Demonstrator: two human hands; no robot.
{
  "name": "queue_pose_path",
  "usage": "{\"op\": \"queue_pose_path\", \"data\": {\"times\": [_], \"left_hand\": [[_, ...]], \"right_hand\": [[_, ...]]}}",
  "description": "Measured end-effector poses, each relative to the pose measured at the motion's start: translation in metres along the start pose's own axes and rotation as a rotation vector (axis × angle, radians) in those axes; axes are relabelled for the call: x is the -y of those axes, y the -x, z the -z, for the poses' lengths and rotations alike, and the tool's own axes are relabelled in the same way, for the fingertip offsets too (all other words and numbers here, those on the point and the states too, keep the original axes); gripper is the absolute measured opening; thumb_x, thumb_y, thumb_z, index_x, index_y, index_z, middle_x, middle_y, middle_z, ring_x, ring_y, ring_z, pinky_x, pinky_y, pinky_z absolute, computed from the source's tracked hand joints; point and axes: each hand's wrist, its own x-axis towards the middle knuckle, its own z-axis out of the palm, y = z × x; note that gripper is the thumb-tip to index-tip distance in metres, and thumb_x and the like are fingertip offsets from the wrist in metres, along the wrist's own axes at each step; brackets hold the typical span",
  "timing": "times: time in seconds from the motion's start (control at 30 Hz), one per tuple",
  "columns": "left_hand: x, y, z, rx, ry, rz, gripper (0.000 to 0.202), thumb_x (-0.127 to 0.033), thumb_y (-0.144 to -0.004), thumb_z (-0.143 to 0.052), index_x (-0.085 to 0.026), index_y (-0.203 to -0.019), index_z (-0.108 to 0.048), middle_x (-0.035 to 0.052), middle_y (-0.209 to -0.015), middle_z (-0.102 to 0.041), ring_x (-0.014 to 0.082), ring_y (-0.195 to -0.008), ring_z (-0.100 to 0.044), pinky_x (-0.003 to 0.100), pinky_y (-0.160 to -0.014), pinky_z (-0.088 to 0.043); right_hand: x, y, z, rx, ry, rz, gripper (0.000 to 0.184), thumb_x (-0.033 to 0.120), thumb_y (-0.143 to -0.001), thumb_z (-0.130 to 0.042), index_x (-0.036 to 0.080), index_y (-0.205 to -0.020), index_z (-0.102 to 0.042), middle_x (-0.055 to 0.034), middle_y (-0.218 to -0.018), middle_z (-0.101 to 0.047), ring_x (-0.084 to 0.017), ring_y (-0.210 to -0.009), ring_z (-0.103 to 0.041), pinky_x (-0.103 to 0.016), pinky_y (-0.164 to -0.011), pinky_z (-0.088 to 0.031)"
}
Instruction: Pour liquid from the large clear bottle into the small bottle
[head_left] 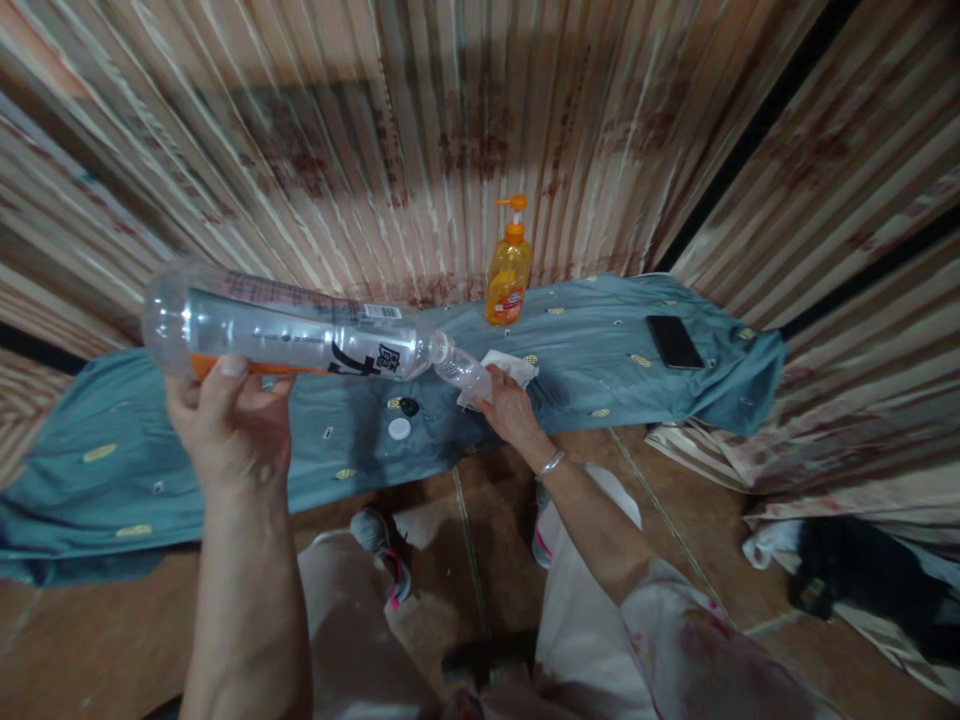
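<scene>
Closed around a large, clear plastic bottle with a printed label [300,325] near its base, the left hand [236,430] held it almost level above the teal-cloth-covered table [600,380]. The right hand [512,408] gripped a small, clear plastic bottle [463,372], hiding one end; the other met the large one's mouth. Liquid in either was hard to make out. A crumpled white tissue [511,364] was partly hidden behind the right hand. An orange-yellow pump bottle [508,285] stood near the far edge.
</scene>
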Motion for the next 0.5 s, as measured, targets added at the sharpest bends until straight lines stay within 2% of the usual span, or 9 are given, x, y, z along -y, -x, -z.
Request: {"op": "queue_pose_path", "data": {"times": [0.37, 0.5], "left_hand": [[-0.0053, 0.0003, -0.0054, 0.009, 0.003, 0.0, 0.056, -0.017, -0.047, -0.072, -0.033, -0.1, -0.064, -0.0031, -0.072, -0.059, 0.0211, -0.089, -0.061, 0.031, -0.071, -0.05], [-0.0057, 0.0005, -0.0065, 0.008, -0.006, -0.001, 0.055, -0.018, -0.046, -0.072, -0.031, -0.099, -0.065, -0.0019, -0.074, -0.06, 0.0215, -0.091, -0.061, 0.031, -0.07, -0.051]], "right_hand": [[0.0026, 0.0004, 0.0055, 0.024, -0.021, -0.008, 0.055, 0.023, -0.09, -0.064, 0.009, -0.137, -0.039, -0.019, -0.133, -0.06, -0.029, -0.119, -0.06, -0.038, -0.102, -0.047], [0.0026, 0.0009, 0.0047, 0.023, -0.008, -0.009, 0.055, 0.024, -0.09, -0.065, 0.01, -0.136, -0.039, -0.018, -0.133, -0.059, -0.029, -0.118, -0.06, -0.037, -0.1, -0.047]]}}
